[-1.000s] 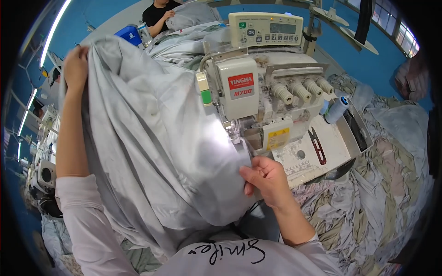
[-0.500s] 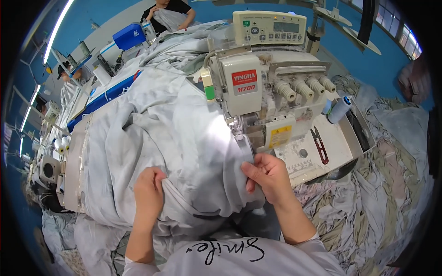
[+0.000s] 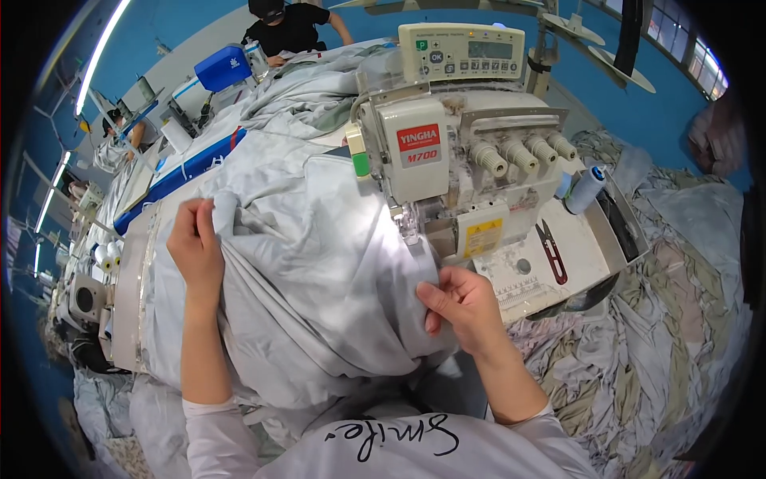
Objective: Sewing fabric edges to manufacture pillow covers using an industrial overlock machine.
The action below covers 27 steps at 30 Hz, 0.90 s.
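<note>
Before you, pale grey cloth (image 3: 319, 275) lies bunched, its right side at the whitish sewing machine (image 3: 414, 172). Your left hand (image 3: 196, 249) pinches a raised fold; your right hand (image 3: 469, 310) pinches the cloth's right edge. Dark-red snips (image 3: 554, 255) lie right of the machine.

Brightly lit, white tube light (image 3: 97, 56) upper left, glare on pale cloth (image 3: 311, 279), fisheye-bent edges, black corners
</note>
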Motion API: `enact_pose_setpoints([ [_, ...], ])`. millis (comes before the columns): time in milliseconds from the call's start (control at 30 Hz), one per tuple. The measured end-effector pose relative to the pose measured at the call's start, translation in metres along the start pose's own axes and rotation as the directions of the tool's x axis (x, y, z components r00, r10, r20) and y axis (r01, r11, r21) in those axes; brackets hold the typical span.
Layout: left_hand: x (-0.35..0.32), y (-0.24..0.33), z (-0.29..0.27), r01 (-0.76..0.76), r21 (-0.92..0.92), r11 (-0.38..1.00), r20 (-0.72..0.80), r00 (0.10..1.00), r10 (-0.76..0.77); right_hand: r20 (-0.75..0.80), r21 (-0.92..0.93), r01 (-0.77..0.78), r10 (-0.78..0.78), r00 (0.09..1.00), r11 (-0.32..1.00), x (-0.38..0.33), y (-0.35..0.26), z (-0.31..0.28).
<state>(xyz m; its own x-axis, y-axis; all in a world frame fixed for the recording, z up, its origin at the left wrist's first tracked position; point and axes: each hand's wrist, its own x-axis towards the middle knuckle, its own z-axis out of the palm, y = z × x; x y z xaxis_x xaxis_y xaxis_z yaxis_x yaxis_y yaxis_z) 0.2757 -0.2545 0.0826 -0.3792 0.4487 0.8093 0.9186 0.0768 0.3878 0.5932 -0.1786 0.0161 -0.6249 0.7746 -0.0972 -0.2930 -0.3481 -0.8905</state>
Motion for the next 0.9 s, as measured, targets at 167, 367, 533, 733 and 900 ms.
enact_pose_setpoints([
  [167,0.041,-0.005,0.009,-0.05,0.026,0.998,-0.028,0.998,0.051,-0.004,-0.007,0.002,-0.002,1.0,1.0,0.0,0.0,0.0],
  [367,0.092,-0.008,0.015,-0.11,0.047,0.993,-0.132,0.984,0.116,-0.014,-0.036,0.018,-0.019,1.0,0.999,0.0,0.0,0.001],
  [533,0.141,-0.003,0.015,-0.149,0.128,0.98,-0.132,0.977,0.166,-0.032,-0.026,0.013,-0.014,0.999,1.0,-0.001,-0.003,0.003],
  [733,0.2,-0.01,0.009,-0.227,0.241,0.943,-0.137,0.954,0.265,-0.049,-0.033,-0.001,0.0,0.999,0.999,-0.002,-0.005,0.006],
  [900,0.258,-0.034,0.001,-0.31,0.384,0.87,-0.173,0.901,0.398,-0.05,-0.071,0.001,-0.005,0.999,0.997,-0.001,-0.004,0.004],
])
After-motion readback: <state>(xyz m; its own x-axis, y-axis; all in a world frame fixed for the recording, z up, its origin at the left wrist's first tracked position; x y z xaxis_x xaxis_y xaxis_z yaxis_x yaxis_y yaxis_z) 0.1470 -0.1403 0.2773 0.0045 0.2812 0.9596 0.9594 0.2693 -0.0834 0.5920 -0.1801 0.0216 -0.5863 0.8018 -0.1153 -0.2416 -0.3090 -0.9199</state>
